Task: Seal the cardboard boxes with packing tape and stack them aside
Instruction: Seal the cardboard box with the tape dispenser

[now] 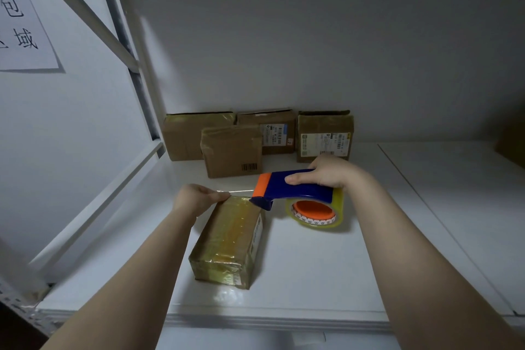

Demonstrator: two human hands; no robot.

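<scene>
Mid-taping: left hand [196,197] pinches tape end [240,192] onto box [227,239], right hand [329,172] grips dispenser [292,186]; next probably needs cutting.

I read the tape dispenser [298,186] as dark blue with an orange front band. Its tape roll [339,209] is clear yellowish over an orange core. The near box [227,239] is brown under glossy yellowish tape. Rear boxes [231,150]: brown, white labels, black barcodes. Shelf [312,278]: white.

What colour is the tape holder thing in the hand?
The tape dispenser is dark blue with an orange front band and orange core, seen in the head view.
</scene>
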